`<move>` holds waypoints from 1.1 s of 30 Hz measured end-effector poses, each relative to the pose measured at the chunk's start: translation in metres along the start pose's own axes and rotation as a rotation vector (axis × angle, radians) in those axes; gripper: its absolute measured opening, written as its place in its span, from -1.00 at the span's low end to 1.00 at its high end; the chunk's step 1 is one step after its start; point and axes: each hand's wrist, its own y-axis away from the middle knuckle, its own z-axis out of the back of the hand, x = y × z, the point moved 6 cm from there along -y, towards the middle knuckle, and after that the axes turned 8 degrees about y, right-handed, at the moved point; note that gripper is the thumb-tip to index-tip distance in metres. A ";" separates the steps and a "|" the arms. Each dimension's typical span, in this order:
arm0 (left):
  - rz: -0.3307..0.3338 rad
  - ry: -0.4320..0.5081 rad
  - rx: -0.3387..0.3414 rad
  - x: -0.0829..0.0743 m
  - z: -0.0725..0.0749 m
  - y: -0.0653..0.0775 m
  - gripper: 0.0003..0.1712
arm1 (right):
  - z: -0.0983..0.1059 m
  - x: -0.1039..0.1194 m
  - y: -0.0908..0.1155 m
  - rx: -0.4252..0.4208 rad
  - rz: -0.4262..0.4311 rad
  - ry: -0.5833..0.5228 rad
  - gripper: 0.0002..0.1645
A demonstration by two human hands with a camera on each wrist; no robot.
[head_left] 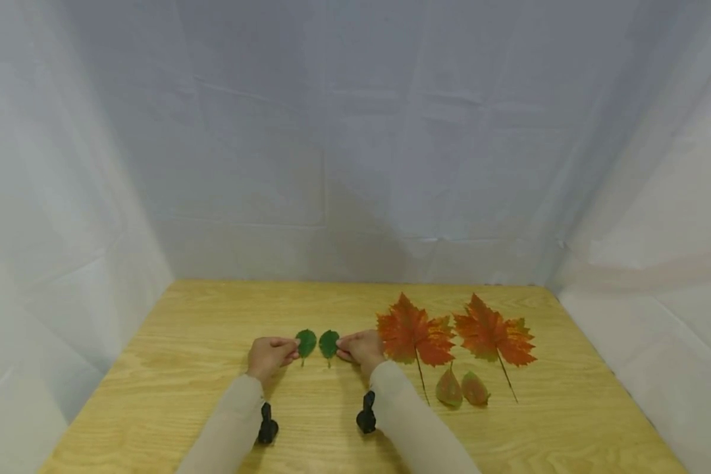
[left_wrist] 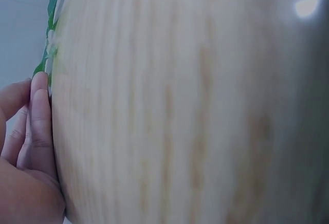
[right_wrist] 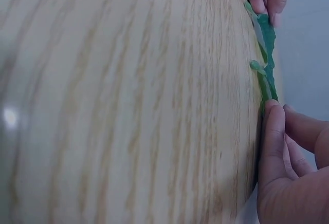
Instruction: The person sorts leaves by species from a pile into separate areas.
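Two small green leaves lie side by side near the middle of the table. My left hand (head_left: 268, 356) pinches the outer edge of the left green leaf (head_left: 306, 343) between thumb and fingers. The right green leaf (head_left: 328, 343) is pinched the same way by my right hand (head_left: 363, 349). A narrow gap parts the two leaves, and their short stems point toward me. In the right wrist view, thumb and fingertips (right_wrist: 275, 112) meet at the leaf's edge, low over the wood. The left wrist view shows the left fingers (left_wrist: 41, 112) at the other leaf (left_wrist: 40, 68), seen edge-on.
Right of my right hand lie two orange-red maple leaves, one nearer (head_left: 411, 332) and one farther right (head_left: 493, 330), with long dark stems. Below them sit two small reddish-green leaves (head_left: 449, 388). White cloth (head_left: 355, 164) encloses the wooden table (head_left: 213, 309) at back and sides.
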 end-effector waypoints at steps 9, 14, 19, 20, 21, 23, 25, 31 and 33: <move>-0.007 0.000 0.013 0.000 0.002 0.000 -0.74 | -0.002 0.001 0.002 0.028 0.020 -0.043 -0.84; -0.009 -0.003 0.015 0.000 0.003 0.000 -0.74 | -0.003 0.002 0.004 0.041 0.031 -0.056 -0.85; -0.019 -0.013 0.020 -0.002 0.003 0.001 -0.75 | -0.004 0.003 0.005 0.038 0.032 -0.050 -0.85; -0.020 -0.014 0.024 -0.002 0.003 0.001 -0.75 | -0.004 0.003 0.005 0.037 0.029 -0.050 -0.85; -0.020 -0.018 0.027 -0.002 0.003 0.001 -0.75 | -0.004 0.002 0.005 0.035 0.025 -0.051 -0.85; -0.018 -0.024 0.030 -0.001 0.003 0.001 -0.75 | -0.004 0.002 0.004 0.033 0.025 -0.050 -0.85; -0.013 -0.029 0.032 -0.001 0.003 0.000 -0.75 | -0.004 0.001 0.003 0.031 0.028 -0.049 -0.85; -0.010 -0.035 0.036 0.001 0.003 -0.001 -0.74 | -0.005 0.001 0.002 0.030 0.039 -0.049 -0.85; -0.012 -0.035 0.038 0.000 0.003 -0.001 -0.74 | -0.005 0.001 0.002 0.032 0.039 -0.050 -0.84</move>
